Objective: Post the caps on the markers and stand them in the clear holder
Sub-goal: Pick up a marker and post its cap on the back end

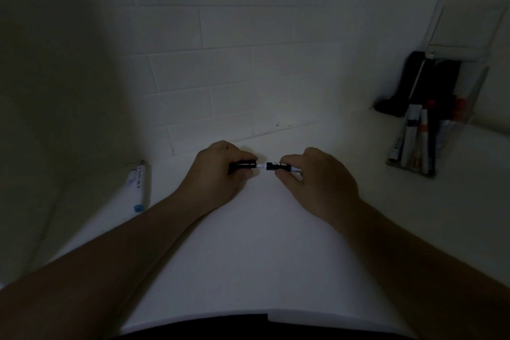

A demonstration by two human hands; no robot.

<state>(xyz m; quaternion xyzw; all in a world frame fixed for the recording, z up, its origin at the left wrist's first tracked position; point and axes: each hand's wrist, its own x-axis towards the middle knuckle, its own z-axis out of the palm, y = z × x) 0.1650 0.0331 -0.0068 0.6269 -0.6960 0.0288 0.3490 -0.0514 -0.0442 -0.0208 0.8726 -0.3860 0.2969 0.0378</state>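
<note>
My left hand [218,171] grips a black cap [244,165] over the middle of the white table [248,243]. My right hand [314,176] pinches a white marker [278,167] with a black collar, its tip pointing left at the cap. A small gap separates the tip from the cap's mouth. The clear holder [430,130] stands at the right with several markers upright inside. Another white marker with a blue end [139,185] lies on the table at the left.
A tiled white wall [234,77] rises just behind the hands. A dark object [408,85] leans behind the holder at the back right. The scene is dim. The table's near edge [303,316] runs close to my body.
</note>
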